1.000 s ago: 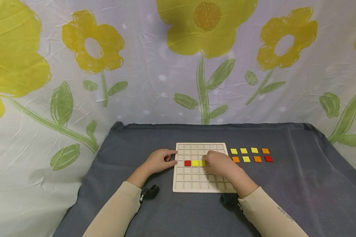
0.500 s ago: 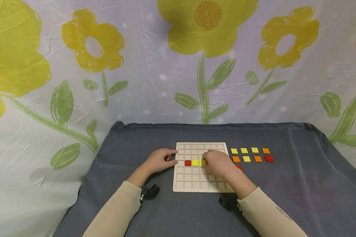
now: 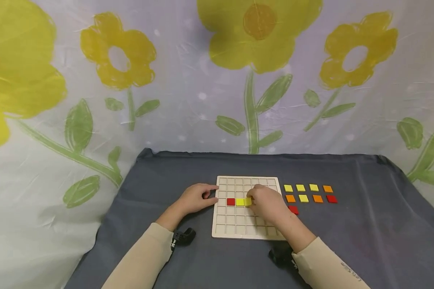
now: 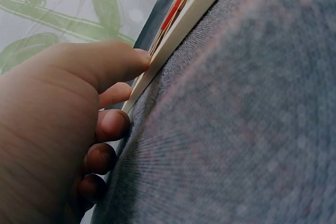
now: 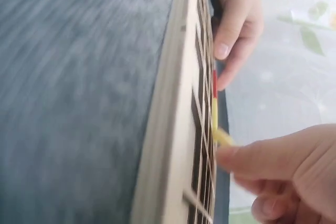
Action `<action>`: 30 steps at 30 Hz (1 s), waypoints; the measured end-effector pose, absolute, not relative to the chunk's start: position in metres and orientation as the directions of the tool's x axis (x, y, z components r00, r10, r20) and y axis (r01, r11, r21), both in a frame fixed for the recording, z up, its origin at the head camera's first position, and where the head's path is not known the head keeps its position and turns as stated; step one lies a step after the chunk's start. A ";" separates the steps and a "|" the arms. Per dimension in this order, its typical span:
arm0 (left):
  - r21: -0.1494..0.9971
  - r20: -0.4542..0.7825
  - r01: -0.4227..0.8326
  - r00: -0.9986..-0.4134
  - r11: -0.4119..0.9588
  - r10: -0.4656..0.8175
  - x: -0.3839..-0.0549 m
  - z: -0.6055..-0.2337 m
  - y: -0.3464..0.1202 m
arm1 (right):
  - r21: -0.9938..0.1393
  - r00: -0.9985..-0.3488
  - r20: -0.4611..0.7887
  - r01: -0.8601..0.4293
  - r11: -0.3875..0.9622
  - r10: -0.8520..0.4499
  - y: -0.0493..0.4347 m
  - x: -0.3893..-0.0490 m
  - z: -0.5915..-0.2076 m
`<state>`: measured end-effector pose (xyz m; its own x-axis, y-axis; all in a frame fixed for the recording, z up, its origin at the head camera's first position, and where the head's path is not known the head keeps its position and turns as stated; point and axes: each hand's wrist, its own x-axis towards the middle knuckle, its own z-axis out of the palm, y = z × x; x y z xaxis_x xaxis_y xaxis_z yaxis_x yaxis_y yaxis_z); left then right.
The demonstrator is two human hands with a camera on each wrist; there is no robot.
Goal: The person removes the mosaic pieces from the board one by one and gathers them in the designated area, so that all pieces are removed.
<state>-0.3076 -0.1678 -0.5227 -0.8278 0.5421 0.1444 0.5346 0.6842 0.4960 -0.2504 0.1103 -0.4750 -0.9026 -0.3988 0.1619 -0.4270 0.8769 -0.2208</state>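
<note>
A pale wooden grid board (image 3: 231, 229) lies on the dark cloth. In its grid sit a red tile (image 3: 231, 202) and, touching its right side, a yellow tile (image 3: 240, 202). My right hand (image 3: 267, 204) pinches another yellow tile (image 5: 222, 137) between thumb and forefinger; the right wrist view has it tilted, its lower edge right at the board beside the first yellow one. At the board's left edge, my left hand (image 3: 196, 197) touches the rim with thumb and forefinger tips, its other fingers loosely bent below.
Right of the board, loose tiles lie in rows: several yellow ones (image 3: 300, 188), several orange ones (image 3: 318, 198), a red one (image 3: 331, 199) and another red one (image 3: 293, 209) close to my right wrist. A flowered curtain (image 3: 188, 100) hangs behind the cloth-covered table (image 3: 347, 241).
The head view has shifted slightly. My right hand stays over the same spot with the yellow tile, and the red tile by its wrist shows more fully. My left hand keeps its place.
</note>
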 end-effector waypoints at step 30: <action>0.500 0.158 0.525 -0.837 0.689 0.523 -0.313 -0.528 -0.172 | -0.611 -0.960 0.005 -0.224 0.759 -0.280 0.211 -0.240 -0.421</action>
<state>-0.3132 -0.1717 -0.5277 -0.8375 0.5232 0.1576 0.5246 0.6891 0.5000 -0.2396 0.2112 -0.4207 -0.9601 -0.2797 0.0046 -0.2241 0.7592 -0.6111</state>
